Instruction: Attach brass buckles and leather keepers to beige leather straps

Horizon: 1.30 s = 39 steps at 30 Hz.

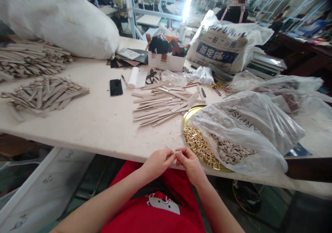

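Observation:
At the table's front edge, my left hand (160,162) and my right hand (189,162) meet fingertip to fingertip. Both are pinched on a small pale piece (178,152), mostly covered by the fingers. Just right of them is a round gold tray (185,119) with gold metal buckles (198,144). Small beige loops (230,150) lie in a clear plastic bag (255,122) that overlaps the tray. Beyond my hands, flat beige strips (160,105) lie in a loose pile on the table (103,124).
Strips with metal ends (46,92) are heaped at the left, below a large white sack (67,21). A phone (116,87), a paper roll (133,77) and a white box (166,62) lie farther back. A printed bag (220,47) stands behind, near a person (234,13).

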Each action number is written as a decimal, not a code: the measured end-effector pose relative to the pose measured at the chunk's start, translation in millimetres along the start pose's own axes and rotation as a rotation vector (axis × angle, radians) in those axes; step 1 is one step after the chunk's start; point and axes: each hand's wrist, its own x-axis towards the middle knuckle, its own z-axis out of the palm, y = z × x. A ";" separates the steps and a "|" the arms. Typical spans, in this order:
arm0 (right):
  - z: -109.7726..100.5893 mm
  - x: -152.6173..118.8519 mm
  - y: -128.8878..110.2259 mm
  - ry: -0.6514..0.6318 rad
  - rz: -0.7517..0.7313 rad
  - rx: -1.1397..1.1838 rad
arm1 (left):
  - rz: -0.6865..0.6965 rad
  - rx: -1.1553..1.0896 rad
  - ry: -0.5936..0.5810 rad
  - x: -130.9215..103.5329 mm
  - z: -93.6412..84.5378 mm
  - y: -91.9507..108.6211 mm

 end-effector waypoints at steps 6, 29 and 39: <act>13.4 -4.8 -1.8 0.016 -0.040 0.002 | -0.021 -0.250 0.027 -2.2 -1.5 -0.7; 19.8 -16.9 4.7 -0.172 0.356 0.438 | -0.150 0.095 0.140 -9.8 2.5 -13.4; 14.8 -10.8 5.4 -0.012 0.076 0.091 | -0.220 -0.283 -0.021 -24.9 -4.3 -11.6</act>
